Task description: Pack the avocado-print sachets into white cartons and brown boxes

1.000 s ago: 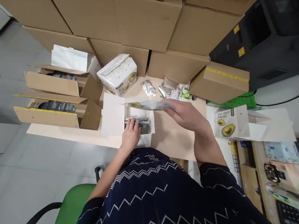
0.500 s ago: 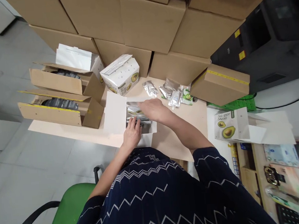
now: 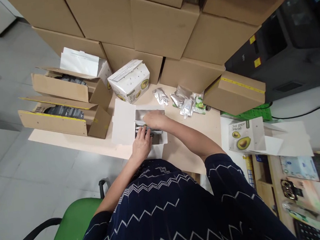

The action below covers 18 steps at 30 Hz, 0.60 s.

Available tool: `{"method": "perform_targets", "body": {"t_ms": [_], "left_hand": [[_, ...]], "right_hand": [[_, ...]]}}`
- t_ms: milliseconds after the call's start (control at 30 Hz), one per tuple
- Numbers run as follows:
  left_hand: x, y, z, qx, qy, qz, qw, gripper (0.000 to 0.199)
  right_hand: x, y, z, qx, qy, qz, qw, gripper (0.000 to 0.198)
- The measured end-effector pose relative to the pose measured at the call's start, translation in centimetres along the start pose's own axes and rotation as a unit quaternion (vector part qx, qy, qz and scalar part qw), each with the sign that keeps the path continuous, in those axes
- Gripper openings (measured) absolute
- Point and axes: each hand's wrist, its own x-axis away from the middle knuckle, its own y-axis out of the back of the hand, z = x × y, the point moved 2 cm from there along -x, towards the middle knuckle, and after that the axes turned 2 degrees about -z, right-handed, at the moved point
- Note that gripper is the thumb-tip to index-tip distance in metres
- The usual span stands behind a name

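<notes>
An open white carton (image 3: 123,123) lies in front of me, its lid flap folded out to the left. Inside it stand several pouches (image 3: 140,123) with avocado print, partly hidden by my hands. My left hand (image 3: 142,143) reaches over the carton's near edge, its fingers curled onto the pouches. From the right, my right hand (image 3: 156,119) reaches into the carton, fingers bent down on the pouches at the far side; its fingertips are hidden. Beyond the carton lie several silver spouted pouches (image 3: 187,107) and a green-printed one (image 3: 199,105).
Two open brown boxes (image 3: 52,123) with dark packs stand at the left. A closed white avocado carton (image 3: 129,83) stands behind. Stacked brown boxes (image 3: 166,27) wall off the back. An open Super Meal carton (image 3: 243,135) lies right, near a black printer (image 3: 276,48). A green chair (image 3: 76,226) is lower left.
My right hand has moved slightly left and down within the carton, baring more of its far inner wall. The pouches sit closer to my left hand, which has stayed in place.
</notes>
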Motion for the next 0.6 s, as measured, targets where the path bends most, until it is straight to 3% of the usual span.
{"method": "perform_targets", "body": {"t_ms": [167,300,600], "left_hand": [[0.0,0.0,0.0,-0.007,-0.001,-0.009,1.0,0.044],[-0.3,-0.4,0.0,-0.009,0.009,-0.024,1.0,0.055],[-0.8,-0.6,-0.5,-0.061,0.016,0.014,0.998,0.061]], "right_hand": [[-2.0,-1.8,-1.1,-0.015,-0.004,0.053,0.998,0.02],[-2.9,-3.1,-1.7,-0.031,0.016,0.041,0.999,0.008],[-2.1,-3.3,-2.1,-0.043,0.03,0.029,0.998,0.019]]}}
